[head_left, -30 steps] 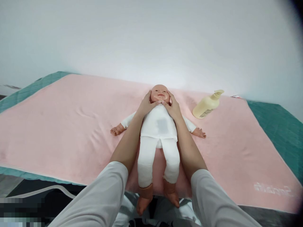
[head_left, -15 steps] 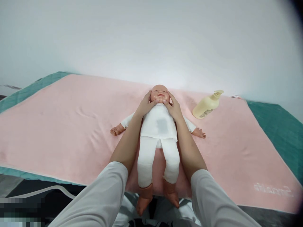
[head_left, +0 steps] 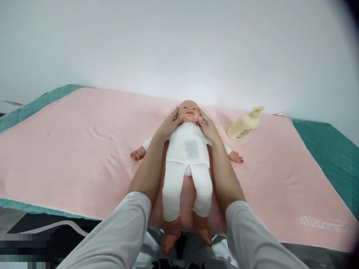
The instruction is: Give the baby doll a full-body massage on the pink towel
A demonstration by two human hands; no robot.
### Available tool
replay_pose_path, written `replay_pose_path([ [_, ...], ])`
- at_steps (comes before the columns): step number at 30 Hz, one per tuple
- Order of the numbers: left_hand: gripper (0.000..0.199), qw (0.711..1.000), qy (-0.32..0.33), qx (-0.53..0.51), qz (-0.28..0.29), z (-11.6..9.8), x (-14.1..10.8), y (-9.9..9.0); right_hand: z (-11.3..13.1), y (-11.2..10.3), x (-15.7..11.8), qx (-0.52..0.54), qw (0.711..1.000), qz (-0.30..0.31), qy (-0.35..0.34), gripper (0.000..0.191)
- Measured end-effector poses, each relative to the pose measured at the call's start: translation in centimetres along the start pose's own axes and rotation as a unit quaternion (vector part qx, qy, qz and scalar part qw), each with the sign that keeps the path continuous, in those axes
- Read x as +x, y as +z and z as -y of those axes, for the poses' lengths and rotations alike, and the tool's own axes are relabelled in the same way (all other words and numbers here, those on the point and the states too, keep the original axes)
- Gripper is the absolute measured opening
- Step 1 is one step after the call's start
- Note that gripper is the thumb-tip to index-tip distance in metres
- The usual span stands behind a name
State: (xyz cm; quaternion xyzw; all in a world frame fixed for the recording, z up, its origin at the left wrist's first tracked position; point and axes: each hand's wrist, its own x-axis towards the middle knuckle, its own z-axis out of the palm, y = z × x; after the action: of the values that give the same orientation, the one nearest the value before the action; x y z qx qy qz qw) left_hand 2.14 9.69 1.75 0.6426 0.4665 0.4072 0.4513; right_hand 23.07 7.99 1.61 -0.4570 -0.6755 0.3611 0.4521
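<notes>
A baby doll [head_left: 187,144] in a white top and white leggings lies on its back on a pink mat [head_left: 84,160], its feet toward me and its arms out to the sides. My left hand [head_left: 170,124] rests along the left side of the doll's head, thumb on the cheek by the mouth and fingers stretched toward the temple. On the opposite cheek lies my right hand [head_left: 207,126], its thumb and fingers spread in the same way. Both hands touch the head from the sides. Fingertips behind the head are partly hidden.
A pale yellow pump bottle [head_left: 243,126] leans to the right on the mat, beyond the doll's arm. Green quilted fabric [head_left: 328,149] shows under the mat. A white wall [head_left: 179,48] rises behind. A pale tube [head_left: 64,224] runs below the front edge at the left.
Both thumbs have moved apart, from the doll's chin outward and slightly up over the cheeks. The doll and the bottle stay where they were.
</notes>
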Motion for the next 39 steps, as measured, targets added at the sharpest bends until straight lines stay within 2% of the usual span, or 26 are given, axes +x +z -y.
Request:
replay_pose_path([
  [11, 0.083, 1.0, 0.0, -0.003, 0.015, -1.1, -0.6, 0.0, -0.1, 0.0, 0.0, 0.01, 1.0, 0.005, 0.003, 0.081],
  [19, 0.103, 1.0, 0.015, -0.019, -0.018, 0.9, 0.8, 1.4, -0.6, 1.3, 0.2, 0.0, 0.999, -0.032, 0.018, 0.093],
  [31, 0.105, 0.999, 0.019, -0.018, -0.031, 1.3, 1.1, 1.7, -1.4, 1.5, 0.4, -0.011, 0.997, -0.058, 0.051, 0.099],
  [39, 0.101, 0.999, 0.026, -0.013, -0.04, 1.8, 1.4, 1.8, -1.5, 1.5, 0.5, -0.02, 0.997, -0.069, 0.034, 0.095],
])
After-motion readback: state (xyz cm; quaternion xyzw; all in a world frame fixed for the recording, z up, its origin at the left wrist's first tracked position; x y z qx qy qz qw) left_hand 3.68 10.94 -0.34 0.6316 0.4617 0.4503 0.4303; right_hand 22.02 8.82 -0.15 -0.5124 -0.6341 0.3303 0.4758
